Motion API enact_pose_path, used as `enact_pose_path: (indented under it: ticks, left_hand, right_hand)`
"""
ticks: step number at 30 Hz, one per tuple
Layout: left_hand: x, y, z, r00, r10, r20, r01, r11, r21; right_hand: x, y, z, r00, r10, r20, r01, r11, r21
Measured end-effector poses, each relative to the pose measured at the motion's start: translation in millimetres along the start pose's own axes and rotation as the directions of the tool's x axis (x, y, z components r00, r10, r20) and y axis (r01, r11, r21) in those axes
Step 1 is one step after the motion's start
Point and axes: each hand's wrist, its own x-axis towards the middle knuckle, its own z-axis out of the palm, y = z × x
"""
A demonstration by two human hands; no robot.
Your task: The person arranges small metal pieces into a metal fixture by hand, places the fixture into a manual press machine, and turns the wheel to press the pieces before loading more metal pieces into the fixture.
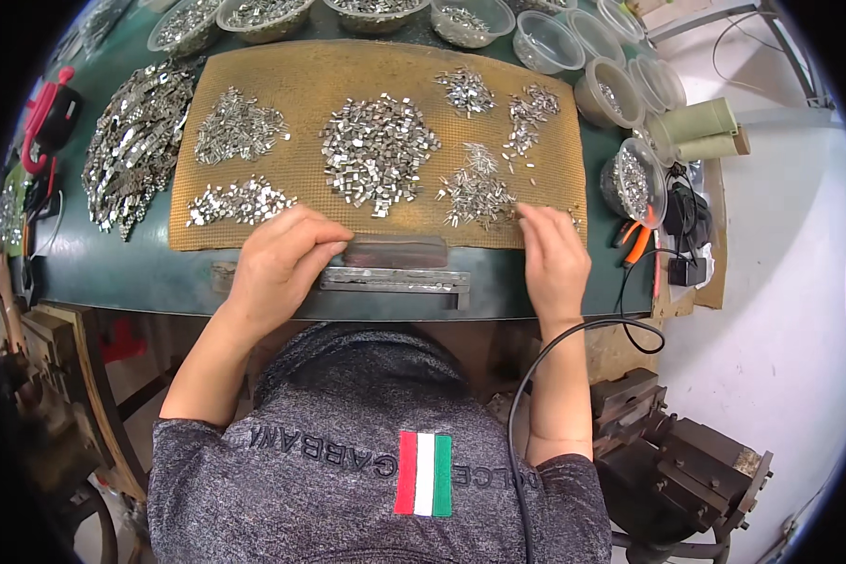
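My left hand [291, 254] is closed in a pinch at the left end of a dark flat block [395, 251]; whatever is between its fingertips is too small to make out. A slotted metal bar [395, 279] lies along the table edge, just in front of that block. At the lower right of the mat, my right hand [555, 258] has thumb and forefinger drawn together beside a heap of thin metal pins [477, 191]. Anything in that pinch is hidden. Small square metal pieces [378, 150] form the largest heap, in the mat's middle.
More small metal parts [240, 127] lie heaped on the tan textured mat [301, 80]. Linked metal bands [139, 141] are piled at left. Plastic tubs [547, 42] line the back and right. Orange-handled pliers [638, 246] and a black cable [526, 385] are at right.
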Motion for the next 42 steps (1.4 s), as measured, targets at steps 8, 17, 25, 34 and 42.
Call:
enact_pose_path:
  ticks: [8,17,25,34,42]
  left_hand:
    - [-8.8,4.7,9.8,0.995,-0.026,0.094,0.042,0.983,-0.178]
    - [-17.1,5.6,18.9,0.991,-0.028,0.132,0.05,0.986,-0.162]
    - [-19.5,8.6,31.4,0.987,0.163,0.004,-0.163,0.986,0.044]
    - [-16.3,1.0,21.1,0.951,0.301,0.072,-0.304,0.952,0.036]
    - [-24.8,-1.9,22.5,0.984,0.164,0.073,-0.161,0.986,-0.041]
  right_hand:
    - [2.6,2.7,9.1,0.994,-0.108,0.018,0.109,0.981,-0.159]
    - [-10.4,0.0,4.5,0.994,0.089,0.064,-0.097,0.985,0.145]
    - [-29.8,-20.3,2.6,0.989,0.139,0.044,-0.145,0.909,0.391]
    - [-34.4,-54.7,-10.7,0.993,-0.064,0.104,0.016,0.914,0.406]
    - [-29.7,-73.8,5.3,0.974,-0.196,0.11,0.141,0.915,0.377]
